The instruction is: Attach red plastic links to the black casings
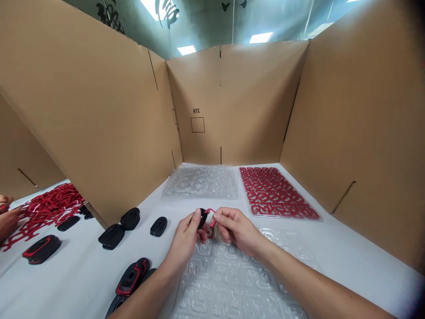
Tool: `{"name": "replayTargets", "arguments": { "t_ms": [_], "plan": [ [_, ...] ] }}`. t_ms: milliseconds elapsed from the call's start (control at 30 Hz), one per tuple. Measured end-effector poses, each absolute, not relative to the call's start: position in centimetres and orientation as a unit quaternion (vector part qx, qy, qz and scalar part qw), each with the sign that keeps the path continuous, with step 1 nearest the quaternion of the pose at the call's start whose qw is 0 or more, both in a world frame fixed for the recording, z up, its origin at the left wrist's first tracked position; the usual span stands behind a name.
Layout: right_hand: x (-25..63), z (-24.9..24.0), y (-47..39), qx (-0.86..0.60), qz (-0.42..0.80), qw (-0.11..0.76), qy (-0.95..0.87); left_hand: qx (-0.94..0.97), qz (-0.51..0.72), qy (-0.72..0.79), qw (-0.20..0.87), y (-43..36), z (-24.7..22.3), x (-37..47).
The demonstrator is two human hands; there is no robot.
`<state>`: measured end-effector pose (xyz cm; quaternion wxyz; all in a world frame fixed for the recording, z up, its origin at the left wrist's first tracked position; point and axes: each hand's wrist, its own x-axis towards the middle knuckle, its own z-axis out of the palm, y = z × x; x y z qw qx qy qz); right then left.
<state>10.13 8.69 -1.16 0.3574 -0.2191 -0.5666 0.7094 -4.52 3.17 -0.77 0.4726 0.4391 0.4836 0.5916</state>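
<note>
Held upright in my left hand (189, 232) is a small black oval case (202, 218), pinched between thumb and fingers. The fingers of my right hand (234, 226) close on a thin red strip (211, 212), which curves across from the black case. Both hands are close together above the near clear plastic tray (229, 279), whose moulded pockets look mostly unfilled. A bit of red shows below, between the hands; part of it is hidden by the fingers.
Black cases (158, 226) and red-trimmed ones (131, 279) lie left. Behind are stacked clear trays (202, 181) and a tray of red pieces (279, 195). Cardboard walls (239, 102) surround the table. Far left, another person's hand (9, 221) is beside a red pile (53, 204).
</note>
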Motion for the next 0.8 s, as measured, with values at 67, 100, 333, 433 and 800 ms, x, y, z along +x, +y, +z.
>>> {"name": "replayTargets", "arguments": {
  "t_ms": [67,100,333,433,800],
  "plan": [
    [10.1,-1.0,8.6,-0.222,0.704,0.367,-0.566,0.458,0.579,0.487,0.467,3.3,-0.9,-4.6],
    [10.1,-0.8,8.6,-0.225,0.700,0.368,-0.568,0.471,0.573,0.492,0.457,3.3,-1.0,-4.7],
    [11.2,1.4,8.7,-0.242,0.627,0.341,-0.657,0.537,0.521,0.499,0.436,2.5,-0.9,-4.2],
    [11.7,2.3,8.3,-0.258,0.524,0.298,-0.755,0.556,0.499,0.514,0.421,2.3,-1.0,-3.9],
    [14.2,3.3,7.5,-0.266,0.272,0.172,-0.909,0.585,0.415,0.575,0.394,1.7,-1.1,-4.2]
  ]
}}
